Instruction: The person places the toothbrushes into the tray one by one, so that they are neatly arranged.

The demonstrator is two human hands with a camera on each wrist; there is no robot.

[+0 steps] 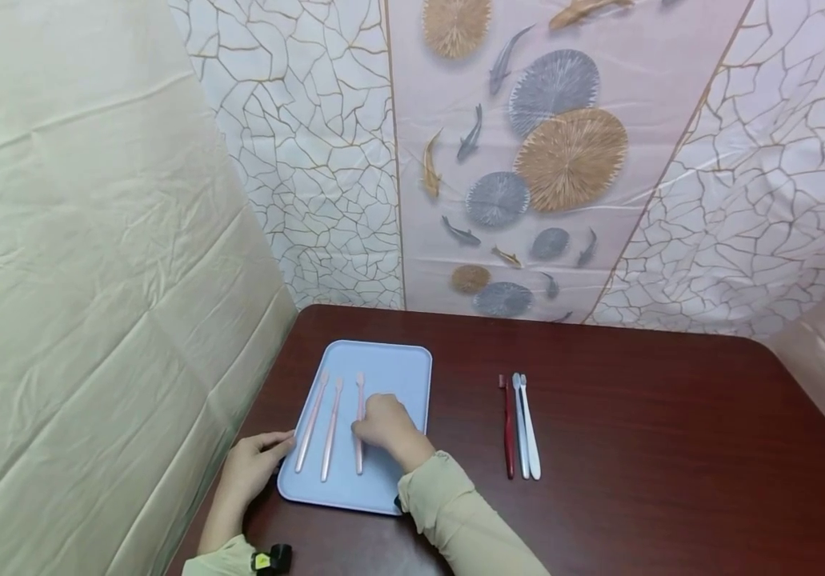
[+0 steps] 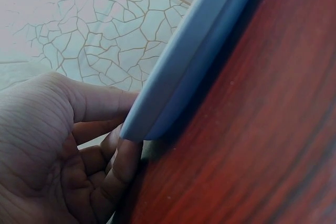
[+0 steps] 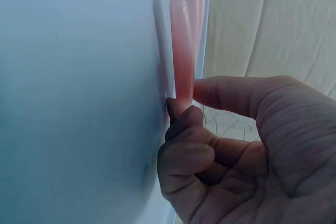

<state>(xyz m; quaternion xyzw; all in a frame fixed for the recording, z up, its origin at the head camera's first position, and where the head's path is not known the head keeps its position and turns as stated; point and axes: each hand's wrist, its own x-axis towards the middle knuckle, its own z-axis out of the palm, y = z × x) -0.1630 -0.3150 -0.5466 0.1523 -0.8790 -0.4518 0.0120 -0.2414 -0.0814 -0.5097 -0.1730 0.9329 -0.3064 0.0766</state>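
Observation:
My right hand [image 1: 386, 422] is over the blue tray [image 1: 401, 372], pinching a pink toothbrush [image 3: 182, 40] between thumb and fingers around the middle of its handle. In the right wrist view the handle's end stands slightly off the tray, above its shadow. Two more pink toothbrushes, one at the far left [image 1: 310, 424] and one beside it [image 1: 331, 432], lie on the tray with their heads away from me. At the tray's left edge, my left hand [image 1: 250, 468] grips the rim [image 2: 173, 72], thumb on top and fingers curled against the side and underneath.
To the right of the tray, a red toothbrush [image 1: 509, 432], a light blue one [image 1: 522, 432] and a white one [image 1: 530, 432] lie side by side on the dark brown table [image 1: 642, 448]. Fabric hangs along the left side [image 1: 131, 320], and a patterned cloth [image 1: 333, 160] behind.

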